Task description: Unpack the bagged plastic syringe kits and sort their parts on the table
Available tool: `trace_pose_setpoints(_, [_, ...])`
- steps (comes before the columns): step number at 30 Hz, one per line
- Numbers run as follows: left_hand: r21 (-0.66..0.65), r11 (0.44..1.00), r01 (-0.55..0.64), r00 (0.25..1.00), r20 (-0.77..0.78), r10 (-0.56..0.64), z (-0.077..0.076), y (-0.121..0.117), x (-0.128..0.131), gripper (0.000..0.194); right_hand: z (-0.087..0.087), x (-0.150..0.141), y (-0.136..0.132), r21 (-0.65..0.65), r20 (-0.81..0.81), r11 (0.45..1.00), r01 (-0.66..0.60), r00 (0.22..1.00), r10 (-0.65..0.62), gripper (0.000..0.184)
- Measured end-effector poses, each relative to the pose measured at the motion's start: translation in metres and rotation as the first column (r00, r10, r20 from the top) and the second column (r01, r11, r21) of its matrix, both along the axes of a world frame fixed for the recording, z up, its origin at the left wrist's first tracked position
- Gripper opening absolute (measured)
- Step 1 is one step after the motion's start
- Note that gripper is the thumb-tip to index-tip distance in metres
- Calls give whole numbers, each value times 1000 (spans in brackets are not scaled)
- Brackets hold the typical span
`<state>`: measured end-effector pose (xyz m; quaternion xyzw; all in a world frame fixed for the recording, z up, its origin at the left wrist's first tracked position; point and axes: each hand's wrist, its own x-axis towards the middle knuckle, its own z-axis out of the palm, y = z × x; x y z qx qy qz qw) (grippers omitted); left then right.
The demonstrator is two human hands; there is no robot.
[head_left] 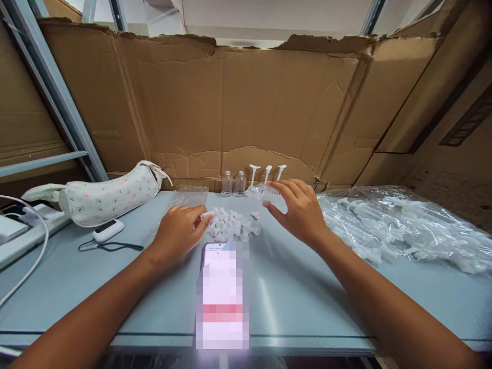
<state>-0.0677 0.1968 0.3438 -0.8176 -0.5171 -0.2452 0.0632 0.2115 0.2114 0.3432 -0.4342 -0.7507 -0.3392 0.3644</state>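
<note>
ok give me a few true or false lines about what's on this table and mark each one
The left hand pinches a white plastic piece beside a loose pile of similar parts: true.
The right hand grips the floral pouch: false, it is open over a clear ribbed plastic piece, far from the pouch.
Two clear bottles stand before the cardboard: true.
The phone lies on the clear bag of parts: false, it lies on the table between the hands.
Three white plastic stems stand upright: true.
</note>
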Motion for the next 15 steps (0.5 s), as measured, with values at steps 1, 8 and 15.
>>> trace_pose_setpoints(1, [13, 1000, -24, 997, -66, 25, 0, 3, -2, 33, -1, 3, 4, -42, -49, 998, 36, 998, -38, 36])
trace_pose_setpoints(8, [26, 999, -40, 957, -287, 46, -8, 15, -1, 33, -10, 23, 36, -428, -260, 880, 208, 904, -340, 42])
trace_pose_setpoints(15, [-4, 998, -64, 951, -304, 60, -15, 22, 8, 31, -20, 23, 60, -593, -380, 803, 59, 859, -344, 39])
